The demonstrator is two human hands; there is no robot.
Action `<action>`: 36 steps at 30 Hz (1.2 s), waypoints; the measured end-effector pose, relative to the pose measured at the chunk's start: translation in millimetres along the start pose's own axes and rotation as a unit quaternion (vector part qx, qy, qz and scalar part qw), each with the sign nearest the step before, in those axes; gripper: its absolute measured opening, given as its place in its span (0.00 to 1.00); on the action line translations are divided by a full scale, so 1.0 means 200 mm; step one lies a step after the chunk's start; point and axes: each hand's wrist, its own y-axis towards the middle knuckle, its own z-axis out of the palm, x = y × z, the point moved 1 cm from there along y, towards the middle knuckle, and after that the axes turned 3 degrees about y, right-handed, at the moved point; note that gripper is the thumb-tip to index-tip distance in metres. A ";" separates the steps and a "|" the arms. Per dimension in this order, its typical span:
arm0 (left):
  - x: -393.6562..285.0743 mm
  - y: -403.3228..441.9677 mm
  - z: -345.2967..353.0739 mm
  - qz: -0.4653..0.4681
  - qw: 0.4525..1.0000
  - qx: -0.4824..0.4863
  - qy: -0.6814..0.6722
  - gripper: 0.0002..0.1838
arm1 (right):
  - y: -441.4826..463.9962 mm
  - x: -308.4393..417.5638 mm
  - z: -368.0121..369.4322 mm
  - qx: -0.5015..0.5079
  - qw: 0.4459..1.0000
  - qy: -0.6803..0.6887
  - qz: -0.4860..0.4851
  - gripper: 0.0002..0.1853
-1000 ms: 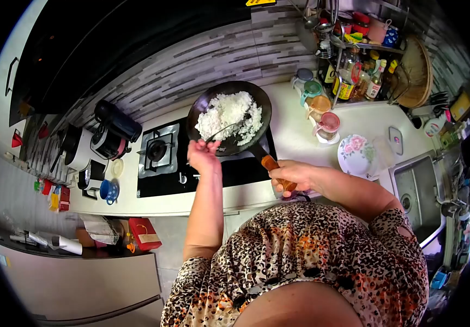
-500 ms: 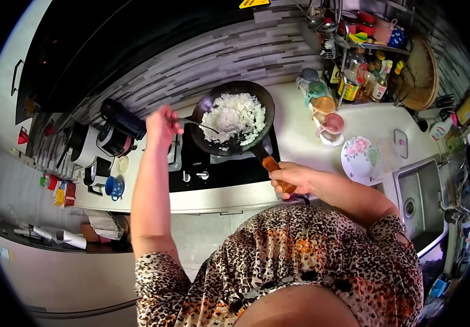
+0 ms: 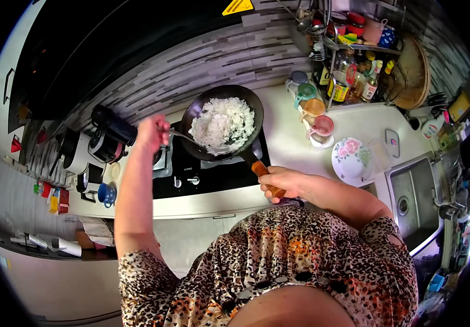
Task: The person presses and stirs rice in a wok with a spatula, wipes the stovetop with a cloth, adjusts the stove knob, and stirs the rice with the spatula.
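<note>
White rice (image 3: 224,121) lies heaped in a dark wok (image 3: 253,101) on the black gas stove (image 3: 213,177). My left hand (image 3: 153,132) is closed around the handle of a metal spatula (image 3: 185,136). The spatula reaches over the wok's left rim, and its far end sits at the lower left edge of the rice, partly hidden. On the near side, my right hand (image 3: 281,182) wraps round the wok's brown wooden handle (image 3: 259,169).
Right of the stove stand several lidded jars (image 3: 321,128), a floral plate (image 3: 349,163) and a sink (image 3: 409,201). A rack (image 3: 366,48) holds bottles behind them. To the left are a blue dotted cup (image 3: 106,194) and a rice cooker (image 3: 104,147).
The spatula has shifted from the middle of the rice towards its lower left edge. The rice mound looks reshaped. My right hand keeps its hold, and the whole view has shifted slightly.
</note>
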 end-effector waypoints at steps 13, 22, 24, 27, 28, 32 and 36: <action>0.60 -0.22 0.88 0.206 0.876 -0.185 -0.395 0.14 | 0.03 0.01 0.07 0.007 0.999 -0.046 -0.010 0.09; 0.50 -0.07 0.72 0.161 0.802 -0.258 -0.514 0.15 | 0.10 -0.01 0.02 0.021 0.996 -0.086 -0.003 0.09; 0.49 -0.07 0.64 0.130 0.763 -0.295 -0.561 0.14 | 0.13 -0.02 0.02 0.012 0.997 -0.082 -0.011 0.09; 0.52 -0.12 0.46 0.097 0.710 -0.299 -0.631 0.18 | 0.12 0.01 0.03 0.003 0.998 -0.064 -0.018 0.09; 0.52 -0.17 0.41 0.102 0.712 -0.298 -0.628 0.17 | 0.11 0.02 0.03 0.002 0.997 -0.074 -0.014 0.08; 0.49 -0.33 0.30 0.120 0.792 -0.273 -0.532 0.16 | 0.12 -0.01 0.04 0.019 0.998 -0.051 -0.003 0.07; 0.28 -0.45 0.27 0.154 0.927 -0.153 -0.306 0.15 | 0.13 -0.01 0.04 0.028 0.998 -0.050 -0.002 0.06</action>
